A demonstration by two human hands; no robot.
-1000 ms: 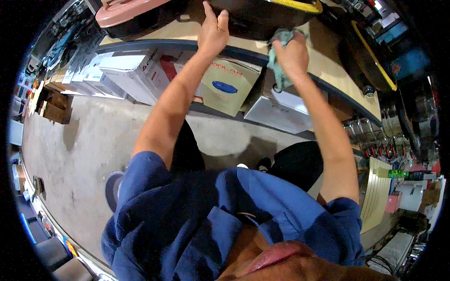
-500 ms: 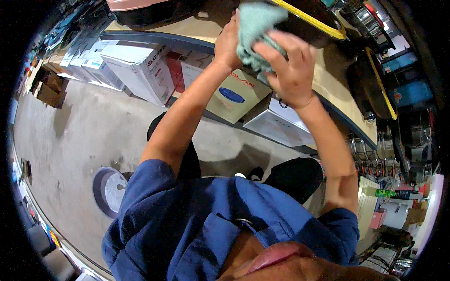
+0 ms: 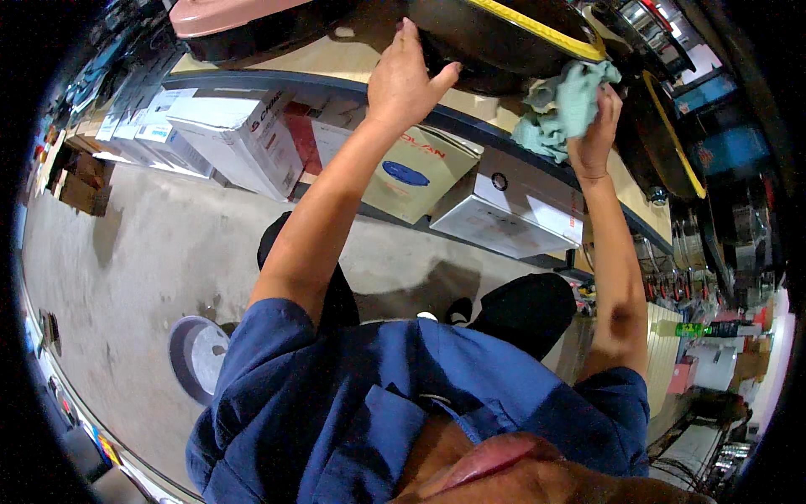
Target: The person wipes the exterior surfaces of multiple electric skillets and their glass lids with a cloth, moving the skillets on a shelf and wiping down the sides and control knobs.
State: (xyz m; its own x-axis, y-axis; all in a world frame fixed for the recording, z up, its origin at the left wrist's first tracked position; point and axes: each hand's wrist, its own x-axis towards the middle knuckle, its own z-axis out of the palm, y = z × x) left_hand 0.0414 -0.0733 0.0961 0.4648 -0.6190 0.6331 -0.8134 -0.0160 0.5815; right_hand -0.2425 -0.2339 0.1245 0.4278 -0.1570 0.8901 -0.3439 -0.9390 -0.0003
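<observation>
Bunched in my right hand is a pale green cloth, hanging at the right part of a large black pan-like vessel with a yellow rim. My left hand lies along that vessel's left side, fingers stretched and thumb apart, holding nothing. Whether its fingertips touch the vessel I cannot tell. The vessel stands on a light wooden shelf with a dark front edge.
A pink-lidded black appliance stands left on the shelf, another yellow-edged black vessel to the right. Below are a white carton, a cream carton and a white box. A grey basin sits on the concrete floor.
The cloth has gone from between my hands to the right and down, held in my right hand. My left hand has come off the cloth, and its thumb is spread.
</observation>
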